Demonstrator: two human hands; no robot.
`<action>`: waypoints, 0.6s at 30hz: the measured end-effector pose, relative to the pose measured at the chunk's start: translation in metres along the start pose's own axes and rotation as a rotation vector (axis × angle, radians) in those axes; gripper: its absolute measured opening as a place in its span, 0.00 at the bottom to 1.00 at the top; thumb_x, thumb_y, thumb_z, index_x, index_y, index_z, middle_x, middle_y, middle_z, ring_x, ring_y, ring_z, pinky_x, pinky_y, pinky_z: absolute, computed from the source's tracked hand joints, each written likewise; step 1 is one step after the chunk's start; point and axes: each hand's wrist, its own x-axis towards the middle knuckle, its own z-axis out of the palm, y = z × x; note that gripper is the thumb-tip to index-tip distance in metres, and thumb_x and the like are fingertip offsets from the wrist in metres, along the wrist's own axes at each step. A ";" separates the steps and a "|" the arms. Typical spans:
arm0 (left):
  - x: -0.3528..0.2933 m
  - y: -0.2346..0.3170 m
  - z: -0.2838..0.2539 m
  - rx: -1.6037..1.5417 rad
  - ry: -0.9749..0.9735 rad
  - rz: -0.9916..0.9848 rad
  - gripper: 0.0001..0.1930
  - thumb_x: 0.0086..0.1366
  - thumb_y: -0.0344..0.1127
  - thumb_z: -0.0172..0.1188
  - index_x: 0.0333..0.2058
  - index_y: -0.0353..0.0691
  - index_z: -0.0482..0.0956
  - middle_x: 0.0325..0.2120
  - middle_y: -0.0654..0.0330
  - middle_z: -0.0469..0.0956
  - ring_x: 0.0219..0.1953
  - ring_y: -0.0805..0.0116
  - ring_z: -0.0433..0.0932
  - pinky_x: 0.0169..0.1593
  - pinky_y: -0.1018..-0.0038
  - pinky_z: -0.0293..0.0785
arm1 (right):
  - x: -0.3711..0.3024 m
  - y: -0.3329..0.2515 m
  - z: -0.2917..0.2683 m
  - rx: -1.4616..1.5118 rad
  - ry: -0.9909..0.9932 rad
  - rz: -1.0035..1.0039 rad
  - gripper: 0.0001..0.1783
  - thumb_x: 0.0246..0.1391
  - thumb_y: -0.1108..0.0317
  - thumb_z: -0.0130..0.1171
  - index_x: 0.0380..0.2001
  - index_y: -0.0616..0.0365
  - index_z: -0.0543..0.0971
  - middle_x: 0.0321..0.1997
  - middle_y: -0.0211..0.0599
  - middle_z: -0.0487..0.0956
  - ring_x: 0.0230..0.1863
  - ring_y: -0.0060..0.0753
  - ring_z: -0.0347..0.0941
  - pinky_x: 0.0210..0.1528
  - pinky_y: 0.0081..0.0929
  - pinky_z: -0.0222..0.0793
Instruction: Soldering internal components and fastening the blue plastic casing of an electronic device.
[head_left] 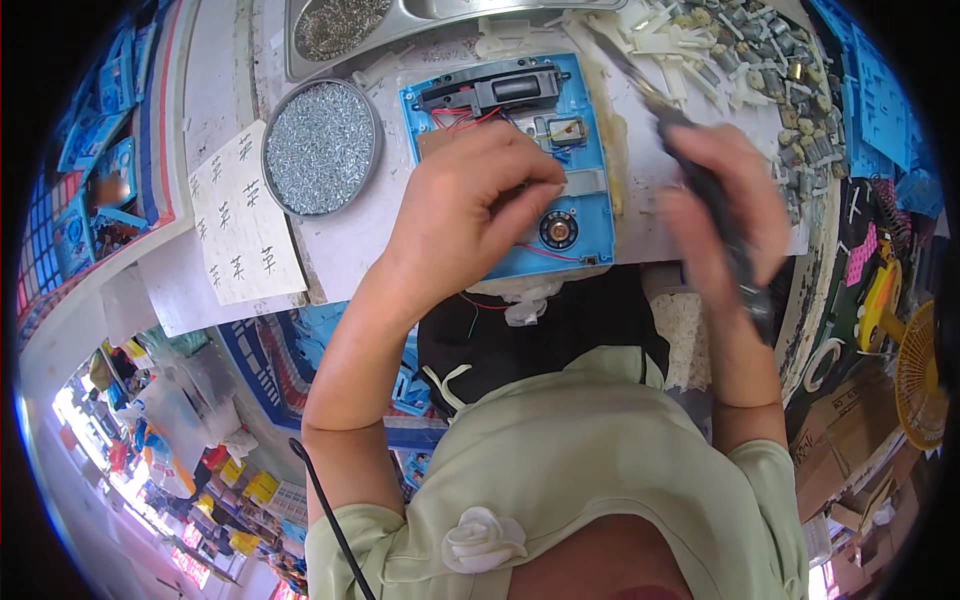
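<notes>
A blue plastic panel (590,215) lies on the white bench, with a black block (490,92), red wires, a small motor (565,130) and a round speaker (558,230) mounted on it. My left hand (465,200) rests on the panel's left half, its fingertips pinched together near a grey metal strip (585,182); whether a small part sits between them I cannot tell. My right hand (720,215), blurred by motion, grips a dark screwdriver (700,180) just right of the panel, its thin shaft pointing up and left.
A round tin of silver screws (320,148) sits left of the panel, beside a handwritten paper sheet (243,215). A metal tray (340,30) stands behind. White plastic parts and small motors (790,100) pile up at the right. A yellow fan (915,370) stands far right.
</notes>
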 end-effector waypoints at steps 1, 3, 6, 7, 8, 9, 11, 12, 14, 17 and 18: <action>-0.002 0.001 0.000 0.030 -0.021 0.024 0.07 0.56 0.22 0.67 0.35 0.35 0.82 0.33 0.59 0.77 0.36 0.66 0.77 0.39 0.74 0.74 | -0.007 0.001 -0.008 0.117 0.055 0.040 0.21 0.52 0.78 0.66 0.51 0.64 0.79 0.43 0.40 0.81 0.40 0.28 0.76 0.44 0.24 0.71; -0.006 0.004 -0.002 0.076 -0.046 0.053 0.08 0.54 0.22 0.67 0.34 0.36 0.82 0.35 0.58 0.75 0.37 0.62 0.76 0.40 0.72 0.73 | -0.020 0.000 -0.028 0.248 0.122 0.171 0.16 0.55 0.72 0.64 0.46 0.68 0.78 0.42 0.40 0.80 0.42 0.25 0.74 0.47 0.22 0.70; -0.007 0.007 -0.003 0.110 -0.059 0.062 0.09 0.52 0.22 0.68 0.33 0.37 0.81 0.36 0.58 0.73 0.38 0.60 0.75 0.42 0.71 0.73 | -0.025 0.004 -0.034 0.483 0.032 0.195 0.16 0.53 0.70 0.64 0.42 0.68 0.78 0.38 0.37 0.79 0.36 0.21 0.71 0.41 0.19 0.67; -0.007 0.006 -0.002 0.113 -0.062 0.061 0.09 0.51 0.23 0.68 0.33 0.37 0.81 0.36 0.58 0.73 0.39 0.59 0.75 0.42 0.70 0.72 | -0.025 0.005 -0.033 0.508 -0.031 0.201 0.15 0.52 0.70 0.64 0.41 0.68 0.78 0.37 0.36 0.78 0.33 0.20 0.70 0.38 0.19 0.66; -0.007 0.005 -0.001 0.116 -0.065 0.060 0.09 0.51 0.23 0.68 0.32 0.37 0.80 0.36 0.58 0.73 0.39 0.59 0.75 0.43 0.70 0.72 | -0.026 0.006 -0.033 0.534 -0.094 0.206 0.15 0.52 0.69 0.64 0.40 0.68 0.78 0.36 0.35 0.78 0.30 0.18 0.68 0.35 0.18 0.64; -0.007 0.005 -0.002 0.138 -0.078 0.070 0.09 0.51 0.23 0.68 0.32 0.37 0.80 0.36 0.58 0.73 0.39 0.58 0.75 0.43 0.69 0.72 | -0.025 0.007 -0.032 0.505 -0.133 0.210 0.14 0.51 0.69 0.64 0.39 0.68 0.78 0.35 0.35 0.78 0.28 0.17 0.67 0.32 0.18 0.62; -0.005 0.005 -0.004 0.181 -0.104 0.089 0.09 0.51 0.23 0.68 0.32 0.38 0.80 0.36 0.58 0.73 0.39 0.57 0.75 0.43 0.68 0.72 | -0.021 0.009 -0.030 0.449 -0.190 0.209 0.13 0.49 0.69 0.63 0.37 0.67 0.79 0.32 0.33 0.77 0.24 0.16 0.63 0.27 0.18 0.58; -0.006 0.005 -0.004 0.177 -0.105 0.086 0.09 0.51 0.23 0.68 0.32 0.39 0.79 0.36 0.59 0.74 0.40 0.57 0.74 0.43 0.68 0.72 | -0.019 0.010 -0.028 0.423 -0.209 0.204 0.13 0.48 0.69 0.63 0.36 0.66 0.79 0.29 0.32 0.76 0.21 0.15 0.62 0.25 0.18 0.56; -0.006 0.004 -0.004 0.169 -0.108 0.082 0.09 0.51 0.24 0.67 0.32 0.39 0.79 0.36 0.59 0.74 0.40 0.56 0.74 0.44 0.66 0.72 | -0.016 0.012 -0.026 0.381 -0.255 0.190 0.13 0.47 0.68 0.63 0.35 0.65 0.80 0.26 0.30 0.76 0.19 0.15 0.61 0.23 0.19 0.55; -0.005 0.005 -0.007 0.183 -0.132 0.095 0.10 0.51 0.23 0.67 0.32 0.40 0.79 0.37 0.59 0.74 0.40 0.56 0.75 0.43 0.66 0.72 | -0.011 0.013 -0.023 0.353 -0.278 0.169 0.13 0.46 0.68 0.63 0.35 0.64 0.80 0.23 0.29 0.74 0.18 0.17 0.61 0.23 0.19 0.55; -0.004 0.004 -0.007 0.186 -0.132 0.105 0.10 0.51 0.23 0.67 0.32 0.40 0.79 0.37 0.59 0.74 0.39 0.56 0.75 0.43 0.66 0.72 | -0.010 0.013 -0.021 0.350 -0.278 0.162 0.13 0.46 0.68 0.63 0.35 0.63 0.80 0.22 0.29 0.74 0.18 0.17 0.61 0.23 0.20 0.55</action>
